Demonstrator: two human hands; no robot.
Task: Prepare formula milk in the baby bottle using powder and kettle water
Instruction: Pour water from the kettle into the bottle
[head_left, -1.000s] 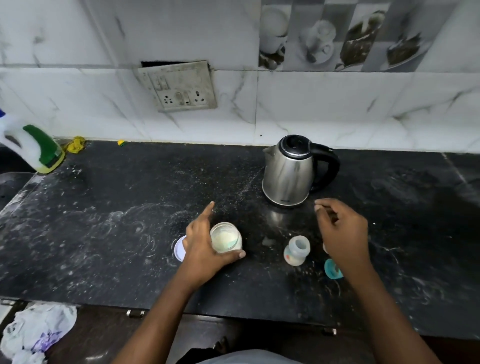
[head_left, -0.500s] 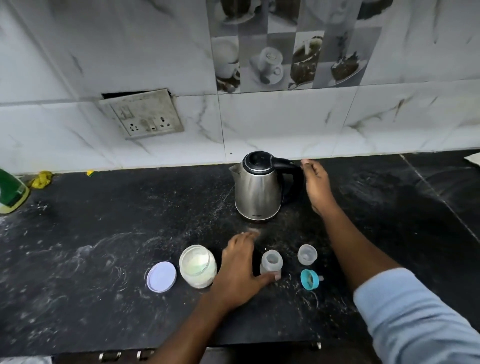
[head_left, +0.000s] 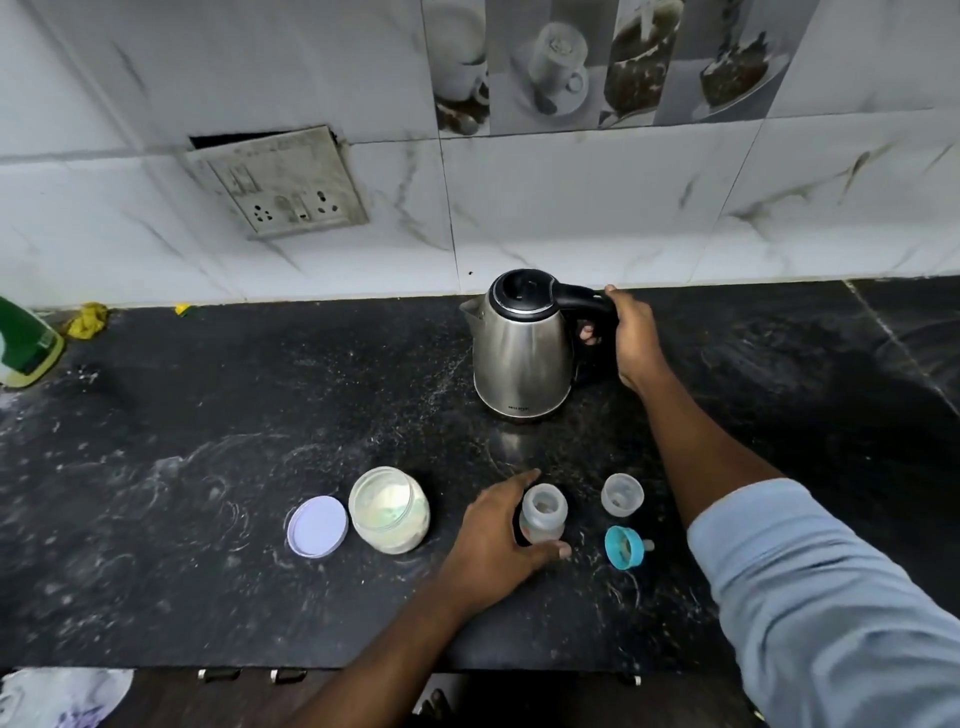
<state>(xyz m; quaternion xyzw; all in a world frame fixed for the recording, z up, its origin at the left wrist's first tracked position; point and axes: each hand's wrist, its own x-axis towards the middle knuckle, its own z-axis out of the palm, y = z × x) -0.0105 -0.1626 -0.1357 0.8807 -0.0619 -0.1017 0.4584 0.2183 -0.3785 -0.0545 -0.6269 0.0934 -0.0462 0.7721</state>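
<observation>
Your right hand reached forward, fingers curled around the kettle handle, your left hand cupping the open baby bottle, thumb and fingers wrapped round it

- The kettle has a brushed, softly shiny steel body with a glossy black plastic lid and handle.
- The baby bottle is cloudy translucent plastic.
- The powder jar is clear and glossy.
- The countertop is dark polished stone, dusted white.
- The wall tiles are glossy marble-patterned.
</observation>
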